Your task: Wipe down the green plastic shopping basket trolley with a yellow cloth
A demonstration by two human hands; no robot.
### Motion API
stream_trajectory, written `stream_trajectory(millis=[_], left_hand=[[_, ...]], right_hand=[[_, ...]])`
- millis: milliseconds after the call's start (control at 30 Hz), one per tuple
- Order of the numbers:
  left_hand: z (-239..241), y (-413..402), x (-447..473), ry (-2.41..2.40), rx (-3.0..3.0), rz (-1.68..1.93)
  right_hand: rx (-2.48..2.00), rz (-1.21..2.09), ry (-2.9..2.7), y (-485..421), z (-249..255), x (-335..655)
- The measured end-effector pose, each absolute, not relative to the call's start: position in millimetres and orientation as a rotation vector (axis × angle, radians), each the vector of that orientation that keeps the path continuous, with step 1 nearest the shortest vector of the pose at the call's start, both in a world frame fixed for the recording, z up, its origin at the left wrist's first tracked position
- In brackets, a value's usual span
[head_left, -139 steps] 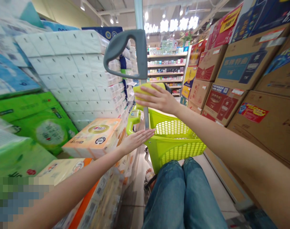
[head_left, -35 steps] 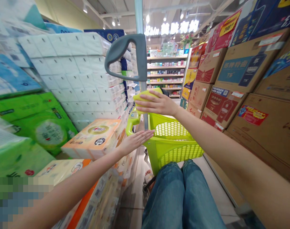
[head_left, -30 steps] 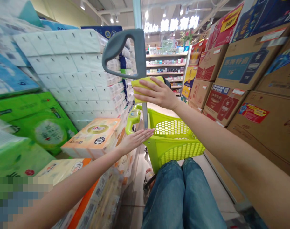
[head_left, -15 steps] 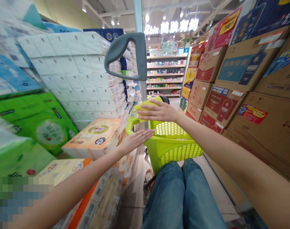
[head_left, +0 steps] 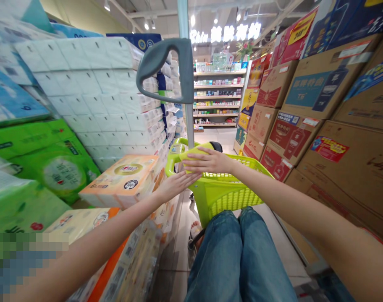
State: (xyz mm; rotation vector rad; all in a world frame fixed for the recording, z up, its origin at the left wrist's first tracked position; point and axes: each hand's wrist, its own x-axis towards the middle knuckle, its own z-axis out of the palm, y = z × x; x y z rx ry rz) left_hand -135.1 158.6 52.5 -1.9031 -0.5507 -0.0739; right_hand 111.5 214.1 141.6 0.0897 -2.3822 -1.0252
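A yellow-green cylinder with a dark end is tilted over the trolley basket, its kind unclear. My right hand lies across its near side, fingers long and close together, thumb hidden, and appears to hold it. Just below, my left hand has straight fingers reaching right; its fingertips meet the fingers of my right hand. Whether its palm touches the cylinder is hidden. The lime-green shopping trolley basket is beneath and behind both hands. A grey trolley handle stands on a tall metal post beyond them.
Stacked white tissue packs and an orange tissue pack line the left side. Cardboard cartons are piled on the right. Stocked shelves stand at the aisle's far end. My jeans-clad knees are close to the basket.
My right hand and the yellow-green cylinder have come down, and its fingers now meet my left hand. More of the basket rim shows behind. The view has shifted slightly.
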Motion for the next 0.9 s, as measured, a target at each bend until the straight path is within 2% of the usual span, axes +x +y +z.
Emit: stream_trajectory(millis=[67,167,333,467,667,767,900], left_hand=[[53.1,158.2,-135.2,-0.558,-1.910,-0.078],[57.2,155.5,-133.6,-0.547,-1.894,-0.100],[60.6,153.2,-131.9,-0.533,-1.885,-0.114],[59.6,154.0,-132.1,-0.535,-1.874,-0.090],[53.4,159.4,-134.9,-0.519,-1.883,-0.110],[53.1,160.0,-134.8,-0.529,-1.897,-0.120],[58.0,156.3,-132.8,-0.529,-1.851,-0.059]], right_hand=[[0.162,-1.101,-2.405,216.5,148.6,114.2],[0.123,-1.183,-2.460,221.5,187.6,114.3],[-0.130,-1.023,-2.381,223.7,247.8,106.1],[-0.231,-0.963,-2.294,218.1,222.4,102.5],[-0.022,-1.177,-2.394,212.6,144.7,112.9],[0.095,-1.273,-2.412,215.2,154.0,116.4],[0.073,-1.242,-2.447,220.3,206.2,114.9]])
